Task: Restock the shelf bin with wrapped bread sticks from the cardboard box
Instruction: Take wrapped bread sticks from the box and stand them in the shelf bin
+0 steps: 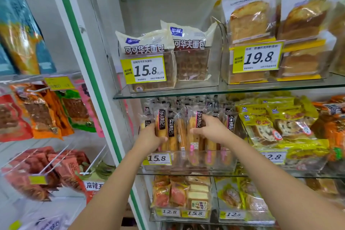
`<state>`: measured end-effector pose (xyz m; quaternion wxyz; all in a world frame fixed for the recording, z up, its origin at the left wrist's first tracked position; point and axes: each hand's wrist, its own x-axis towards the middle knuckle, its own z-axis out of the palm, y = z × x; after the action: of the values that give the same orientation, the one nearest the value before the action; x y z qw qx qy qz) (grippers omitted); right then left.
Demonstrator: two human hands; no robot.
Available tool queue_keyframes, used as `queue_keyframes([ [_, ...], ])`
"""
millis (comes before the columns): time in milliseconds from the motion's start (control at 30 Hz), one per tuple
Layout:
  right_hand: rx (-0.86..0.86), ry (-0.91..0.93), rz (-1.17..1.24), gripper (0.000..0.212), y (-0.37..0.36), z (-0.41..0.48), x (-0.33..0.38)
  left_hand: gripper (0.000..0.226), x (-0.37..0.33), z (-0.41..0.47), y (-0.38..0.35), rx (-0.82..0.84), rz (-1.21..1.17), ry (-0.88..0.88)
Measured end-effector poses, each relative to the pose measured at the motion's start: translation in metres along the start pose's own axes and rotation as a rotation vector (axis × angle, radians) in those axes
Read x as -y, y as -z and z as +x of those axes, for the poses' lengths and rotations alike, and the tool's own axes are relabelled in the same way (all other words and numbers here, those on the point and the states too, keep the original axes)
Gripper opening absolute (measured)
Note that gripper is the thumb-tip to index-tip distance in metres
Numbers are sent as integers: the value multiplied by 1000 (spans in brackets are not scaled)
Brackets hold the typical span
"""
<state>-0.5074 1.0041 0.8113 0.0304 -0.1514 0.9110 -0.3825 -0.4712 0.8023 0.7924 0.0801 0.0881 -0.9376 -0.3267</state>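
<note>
Both bare forearms reach up from the lower edge toward the middle glass shelf (317, 175). Left hand (149, 139) curls round the left side of a bunch of wrapped bread sticks (180, 132), thumb across the front of one wrapper, fingers hidden behind. Right hand (210, 129) grips the right side of the same bunch, fingers bent over a black label strip, thumb pressed low on a wrapper. Neither hand is flat or slack; both are closed on the sticks. Sticks stand upright, packed close, lower ends inside the clear shelf bin (188, 162). A yellow price tag (157, 158) reading 15.8 sits on the bin's front left. Just right, a bin of yellow-wrapped bread (276, 127). On the shelf above, waffle bread packs (168, 56). Cardboard box not seen.
</note>
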Motion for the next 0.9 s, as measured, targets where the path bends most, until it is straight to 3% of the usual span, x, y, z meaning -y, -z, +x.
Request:
queue_keyframes([
  [67, 7, -54, 56, 72, -6, 9, 0, 46, -2, 7, -4, 28, 72, 72],
  [133, 11, -82, 126, 56, -15, 18, 2, 39, -4, 13, -6, 77, 149, 131],
  [333, 93, -99, -155, 18, -43, 30, 17, 32, -10, 21, -21, 158, 316, 186],
  [400, 88, -115, -215, 21, -54, 31, 14, 29, -11, 23, -25, 173, 348, 187],
  [467, 79, -93, -212, 37, -61, 29, 11, 28, -13, 24, -23, 170, 425, 174],
  [533, 50, -75, -192, 46, -65, 24, 8, 31, -16, 22, -15, 36, 482, 131],
  [600, 13, -45, -186, 47, -71, 20, 2, 48, -24, 16, -3, -233, 512, 53],
  [667, 18, -9, -192, 46, -77, 13, -3, 68, -30, 17, 1, -475, 535, -203],
  [733, 70, 34, -229, 54, -76, 9, -6, 78, -33, 21, -3, -359, 621, -420],
  [800, 61, 80, -282, 46, -60, 11, -4, 70, -30, 25, -9, -110, 702, -405],
  [900, -216, 204, -210, 27, -30, 32, 8, 47, -16, 30, -12, -42, 614, -389],
])
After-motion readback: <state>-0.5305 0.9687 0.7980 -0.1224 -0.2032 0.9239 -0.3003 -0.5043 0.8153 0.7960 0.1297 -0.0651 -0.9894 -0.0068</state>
